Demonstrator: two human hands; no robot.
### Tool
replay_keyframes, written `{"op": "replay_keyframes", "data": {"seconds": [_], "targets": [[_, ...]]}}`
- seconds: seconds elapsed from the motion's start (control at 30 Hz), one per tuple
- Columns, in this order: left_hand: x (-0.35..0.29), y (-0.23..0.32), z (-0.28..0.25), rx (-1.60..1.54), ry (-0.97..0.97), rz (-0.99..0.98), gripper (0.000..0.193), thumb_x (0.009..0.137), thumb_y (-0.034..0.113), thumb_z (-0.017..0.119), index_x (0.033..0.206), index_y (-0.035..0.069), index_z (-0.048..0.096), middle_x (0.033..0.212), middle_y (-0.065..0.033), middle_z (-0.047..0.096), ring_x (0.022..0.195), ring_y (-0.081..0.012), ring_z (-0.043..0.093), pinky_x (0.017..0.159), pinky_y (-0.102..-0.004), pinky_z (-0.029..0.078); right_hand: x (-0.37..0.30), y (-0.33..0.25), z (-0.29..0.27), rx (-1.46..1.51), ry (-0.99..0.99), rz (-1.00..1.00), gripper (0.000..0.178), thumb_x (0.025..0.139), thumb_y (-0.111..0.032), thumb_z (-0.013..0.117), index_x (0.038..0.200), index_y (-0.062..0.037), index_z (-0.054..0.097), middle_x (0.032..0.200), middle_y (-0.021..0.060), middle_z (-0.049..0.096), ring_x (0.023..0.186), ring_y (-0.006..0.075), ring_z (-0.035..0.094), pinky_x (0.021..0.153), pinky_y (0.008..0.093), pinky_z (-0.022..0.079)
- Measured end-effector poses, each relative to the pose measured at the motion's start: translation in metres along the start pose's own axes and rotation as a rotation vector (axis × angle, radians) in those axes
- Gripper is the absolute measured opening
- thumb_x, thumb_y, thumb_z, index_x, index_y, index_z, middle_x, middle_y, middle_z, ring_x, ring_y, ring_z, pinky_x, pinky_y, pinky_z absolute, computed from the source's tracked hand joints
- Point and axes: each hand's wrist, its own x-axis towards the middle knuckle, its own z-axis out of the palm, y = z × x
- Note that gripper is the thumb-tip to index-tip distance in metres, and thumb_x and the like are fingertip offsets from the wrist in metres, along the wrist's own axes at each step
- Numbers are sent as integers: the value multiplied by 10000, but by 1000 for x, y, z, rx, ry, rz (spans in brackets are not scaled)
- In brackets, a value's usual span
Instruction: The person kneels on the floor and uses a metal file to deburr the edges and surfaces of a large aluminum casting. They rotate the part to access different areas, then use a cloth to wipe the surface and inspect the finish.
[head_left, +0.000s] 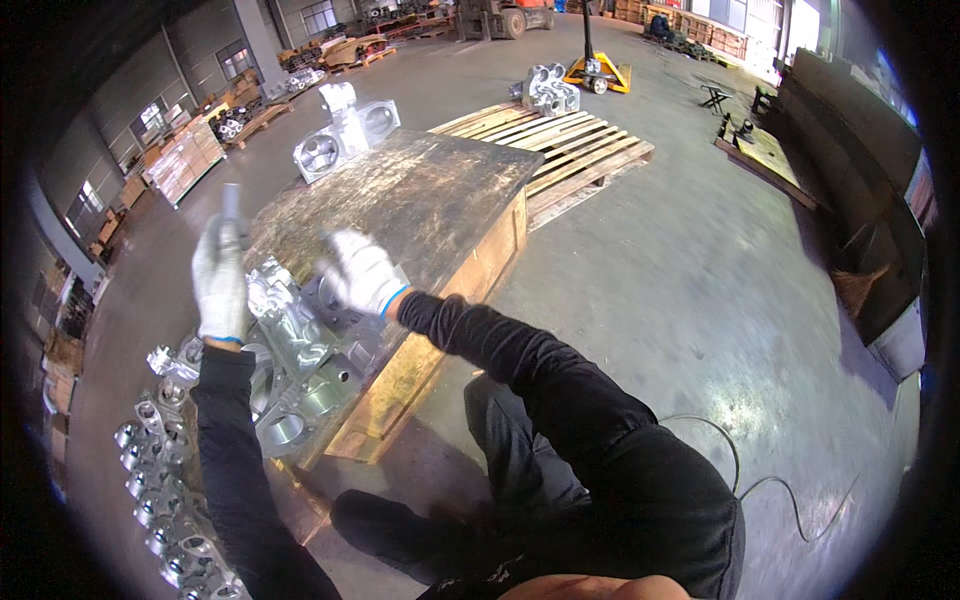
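Two hands in white work gloves were raised over a grey cast-metal engine part [290,325] that lay at the near left corner of a scuffed wooden bench [420,195]. The left hand [220,280] was closed around a slim upright tool [232,205], possibly a file or deburring bar; motion blur made its kind unclear. The right hand [360,272] hovered just above the casting with its fingers curled; whether it gripped anything could not be told through the blur. Black sleeves ran back from both hands to the lower edge of the view.

The casting sat at the very edge of the bench, partly overhanging it. Just below and left of the casting, a row of similar bright castings [160,490] lay on the floor. On the far side of the bench from the casting stood two larger square housings [345,130]. Beyond the bench lay a wooden pallet [570,145] carrying another casting [548,90], with a yellow pallet jack [598,72] behind it. A thin cable [760,480] trailed over the concrete floor well right of the casting.

The risk, as a judgement: the casting appeared unclamped and close to the edge, so a hard stroke could shift or tip it onto the parts below. A slipping tool could also strike the near gloved fingers, and sharp cast edges could snag the gloves.
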Motion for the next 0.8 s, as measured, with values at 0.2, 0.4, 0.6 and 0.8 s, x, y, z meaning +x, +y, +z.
{"op": "replay_keyframes", "data": {"seconds": [0.2, 0.4, 0.6, 0.8], "targets": [[-10, -27, -21, -772, -50, -204, 198, 1109, 127, 522, 1175, -11, 646, 1004, -59, 656, 916, -173, 617, 917, -316, 492, -20, -93, -33, 477, -581, 385, 719, 1050, -468, 555, 1580, -17, 376, 1354, 341, 619, 1207, 468, 651, 1027, 476, 521], [-76, -65, -58, -156, -178, -111, 532, 1122, 423, 465, 1298, -44, 649, 1318, -139, 690, 1276, -257, 623, 1072, -340, 480, -50, -91, -45, 697, -507, 356, 453, 966, -235, 713, 1337, 3, 608, 1188, 183, 723, 1093, 263, 693, 980, 405, 548], [-160, -63, -84, 803, 122, 47, 488, 1121, 441, 427, 1190, 33, 686, 1020, -197, 733, 944, -365, 708, 854, -471, 551, -31, -77, -44, 336, -501, 17, 487, 960, -167, 651, 1435, -83, 589, 1116, 211, 742, 978, 315, 742, 899, 389, 571], [-206, -90, -74, 1004, 193, 108, 518, 1033, 440, 534, 656, 114, 675, 587, -119, 637, 518, -318, 637, 543, -470, 501, 20, -80, -11, 46, -644, -238, 326, 979, -218, 605, 1262, -117, 732, 1072, 203, 759, 980, 382, 743, 882, 436, 584]]}}
